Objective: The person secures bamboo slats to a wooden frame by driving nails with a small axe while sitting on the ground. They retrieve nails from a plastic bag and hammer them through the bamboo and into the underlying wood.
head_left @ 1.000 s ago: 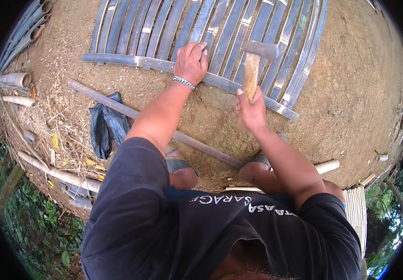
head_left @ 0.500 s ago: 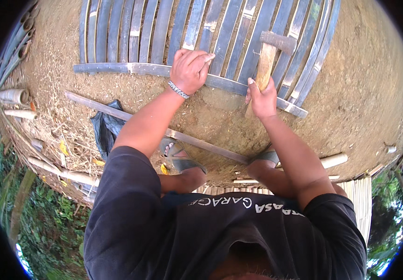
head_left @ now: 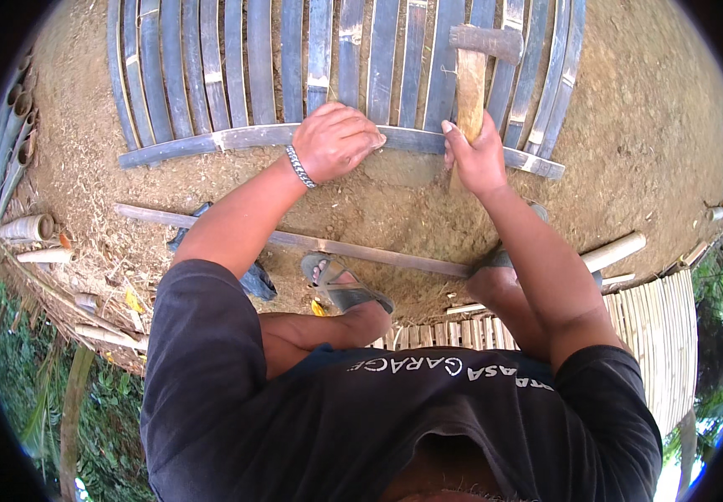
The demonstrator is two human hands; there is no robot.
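Note:
My right hand is wrapped round the wooden handle of a hammer, its dark metal head above the far slats. A long crosswise bamboo strip runs along the near ends of the slats. My left hand, with a braided bracelet at the wrist, is closed at this strip with its fingers pinched together. Whatever those fingers hold is too small or hidden to make out. The bamboo slats lie side by side with narrow gaps, forming a panel on the ground.
A long loose strip lies across the dirt in front of my feet, over a dark plastic bag. Cut bamboo tubes lie at the left edge. A pale slatted bamboo surface is beneath me, and a bamboo piece lies at right.
The view has shifted, so the panel sits further left. My left hand is lower against the crosswise strip. The hammer has risen slightly and its handle is more upright.

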